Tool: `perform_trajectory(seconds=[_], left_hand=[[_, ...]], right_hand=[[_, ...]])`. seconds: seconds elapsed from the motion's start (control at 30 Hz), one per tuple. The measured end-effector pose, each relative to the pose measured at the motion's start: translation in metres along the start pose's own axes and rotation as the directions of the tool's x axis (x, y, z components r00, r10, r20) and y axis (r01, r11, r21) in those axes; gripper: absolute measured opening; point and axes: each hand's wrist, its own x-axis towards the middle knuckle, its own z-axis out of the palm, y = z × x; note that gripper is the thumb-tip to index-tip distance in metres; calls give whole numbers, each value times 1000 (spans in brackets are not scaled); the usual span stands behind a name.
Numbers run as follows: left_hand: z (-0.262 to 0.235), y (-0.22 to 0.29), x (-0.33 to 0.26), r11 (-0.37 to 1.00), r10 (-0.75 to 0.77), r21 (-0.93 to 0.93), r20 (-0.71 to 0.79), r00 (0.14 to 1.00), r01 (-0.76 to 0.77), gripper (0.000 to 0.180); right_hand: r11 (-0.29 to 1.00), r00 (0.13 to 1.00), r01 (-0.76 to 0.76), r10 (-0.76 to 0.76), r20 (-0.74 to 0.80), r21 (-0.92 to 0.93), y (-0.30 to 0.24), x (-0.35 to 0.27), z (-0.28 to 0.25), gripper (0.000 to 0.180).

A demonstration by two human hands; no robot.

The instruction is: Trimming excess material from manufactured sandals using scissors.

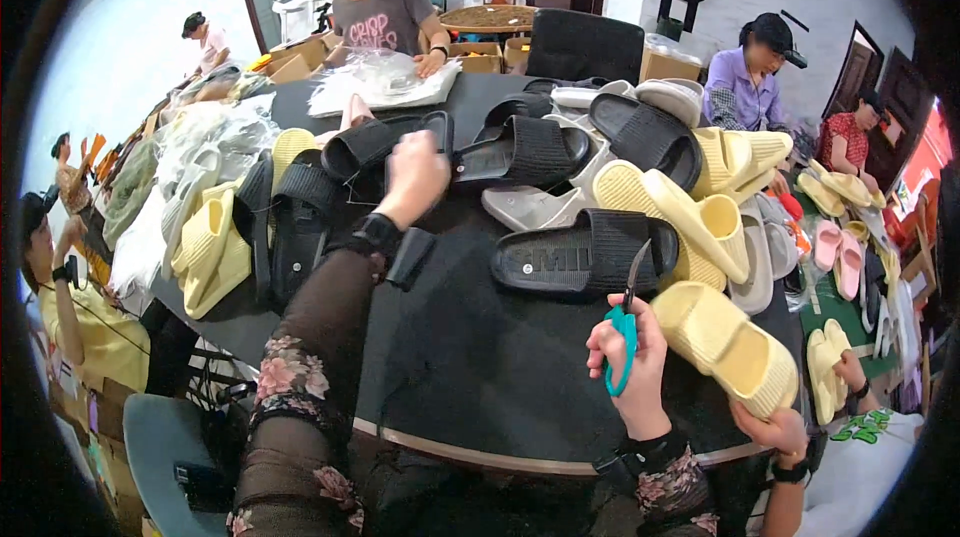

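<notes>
My right hand (632,367) is closed on scissors (622,352) with teal handles, their dark blades pointing up. Just beyond the blades lies a black ribbed slipper (585,252). Over the left-centre of the table, my left hand (415,177) is at a black slipper (437,129); motion smears its fingers, so its grip cannot be made out. Another black slipper (365,147) sits against it on the left. Beside my right hand, a pale yellow slipper (730,342) is in the hand of another person (775,432).
Slippers in black, yellow and grey, including a grey one (535,209), pile across the dark table (450,357). Yellow slippers (210,252) and clear plastic bags (220,127) lie at left. Another person (385,22) stands across the table; one in purple (750,82) works far right.
</notes>
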Motion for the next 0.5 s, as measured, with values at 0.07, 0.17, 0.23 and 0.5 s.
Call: perform_trajectory(seconds=[0.07, 0.17, 0.23, 0.5], left_hand=[[-11, -56, -13, 994, -78, 70, -20, 997, 80, 17], [-19, -97, -35, 981, -146, 136, 54, 988, 138, 17], [-25, -98, -44, 963, -164, 253, 296, 941, 88, 17], [-75, -30, -56, 991, 127, -40, 549, 826, -126, 23]], right_hand=[[1000, 1000, 14, -14, 4, -15, 1, 1, 2, 36], [1000, 1000, 15, -15, 5, -4, 2, 3, 2, 38], [998, 1000, 6, -5, 11, -64, 2, 5, 1, 39], [998, 999, 29, -27, 30, -48, 1, 0, 1, 38]])
